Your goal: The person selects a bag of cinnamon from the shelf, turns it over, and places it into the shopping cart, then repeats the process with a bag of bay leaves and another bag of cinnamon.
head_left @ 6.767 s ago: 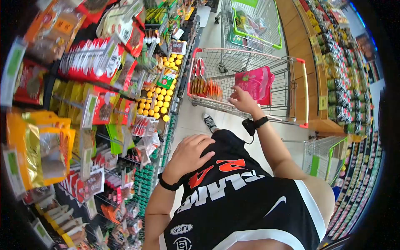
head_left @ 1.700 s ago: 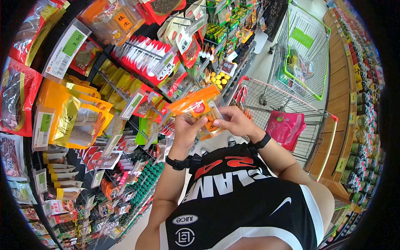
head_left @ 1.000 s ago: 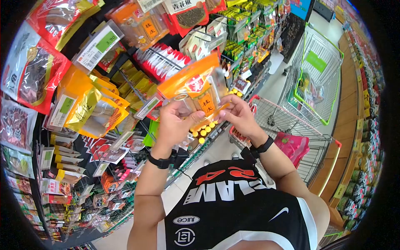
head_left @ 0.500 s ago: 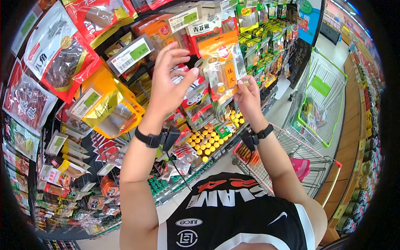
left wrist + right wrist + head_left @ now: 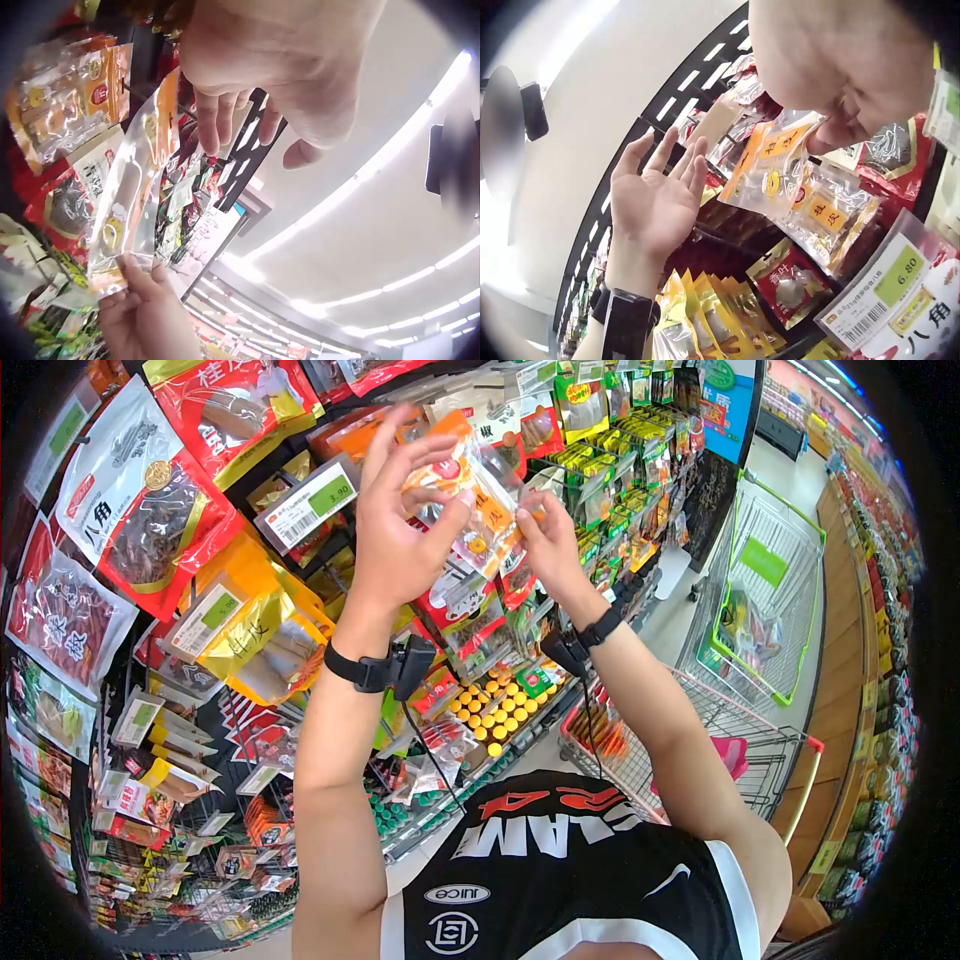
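Note:
An orange-and-clear packet (image 5: 478, 500) of bark pieces is pinched at its lower right edge by my right hand (image 5: 555, 550). In the left wrist view the same packet (image 5: 129, 202) is seen from behind, the right hand (image 5: 154, 315) gripping its bottom end. My left hand (image 5: 400, 525) is raised at the packet's left, fingers spread and relaxed; it appears in the right wrist view as an open palm (image 5: 656, 202) apart from the packet (image 5: 769, 169). Similar orange packets (image 5: 71, 97) hang on the rack beside it.
Shelf racks carry price tags (image 5: 310, 505), a large red star anise bag (image 5: 150, 510) and yellow packets (image 5: 260, 635). Yellow-capped bottles (image 5: 490, 710) sit low. At the right stand a red-cornered cart (image 5: 740, 710) holding packets and a pink bag (image 5: 732, 755), and a green-edged cart (image 5: 770, 595).
The packet has gone from both hands' grip to the right hand alone, and has risen to the rack. Since half a second ago it has moved left and tilted, closer to the left hand.

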Tool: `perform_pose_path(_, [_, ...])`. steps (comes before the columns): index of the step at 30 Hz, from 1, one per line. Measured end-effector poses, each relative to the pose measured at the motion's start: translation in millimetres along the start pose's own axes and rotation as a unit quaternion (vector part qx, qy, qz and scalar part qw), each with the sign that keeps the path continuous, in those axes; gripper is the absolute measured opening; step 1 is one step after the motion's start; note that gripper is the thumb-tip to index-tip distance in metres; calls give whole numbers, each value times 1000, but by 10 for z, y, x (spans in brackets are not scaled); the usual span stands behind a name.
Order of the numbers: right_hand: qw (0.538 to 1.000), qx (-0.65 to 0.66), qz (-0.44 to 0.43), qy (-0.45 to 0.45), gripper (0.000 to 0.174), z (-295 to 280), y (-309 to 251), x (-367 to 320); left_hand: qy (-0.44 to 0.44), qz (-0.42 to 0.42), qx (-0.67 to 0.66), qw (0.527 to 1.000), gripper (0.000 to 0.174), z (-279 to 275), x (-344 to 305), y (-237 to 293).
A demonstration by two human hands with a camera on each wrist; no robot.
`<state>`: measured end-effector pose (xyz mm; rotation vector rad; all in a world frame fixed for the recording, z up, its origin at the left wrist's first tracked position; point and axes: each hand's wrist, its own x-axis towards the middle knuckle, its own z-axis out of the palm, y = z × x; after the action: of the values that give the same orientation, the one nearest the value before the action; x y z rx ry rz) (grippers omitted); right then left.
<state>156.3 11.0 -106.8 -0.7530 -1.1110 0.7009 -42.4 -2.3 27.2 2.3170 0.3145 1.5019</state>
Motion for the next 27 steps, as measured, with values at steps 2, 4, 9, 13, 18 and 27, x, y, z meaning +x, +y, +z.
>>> perform_pose_path(2, [1000, 12, -24, 4, 6, 71, -8, 63, 20, 7, 21, 1000, 52, -11, 23, -18])
perform_pose_path(4, [999, 11, -41, 9, 6, 118, -33, 82, 35, 8, 30, 999, 51, -1, 28, -77])
perform_pose_path(9, [998, 40, -21, 36, 6, 184, -61, 118, 24, -2, 49, 999, 51, 1, 10, -101])
perform_pose_path(13, [998, 44, -20, 36, 6, 199, -41, 167, 19, -4, 70, 997, 50, 10, -5, -64])
perform_pose_path(18, [998, 47, -17, 34, 7, 210, -32, 170, 19, 1, 82, 996, 50, 19, -21, -59])
perform_pose_path(27, [997, 76, -13, 25, 8, 195, -54, 146, 12, 17, 103, 994, 50, -7, -58, -109])
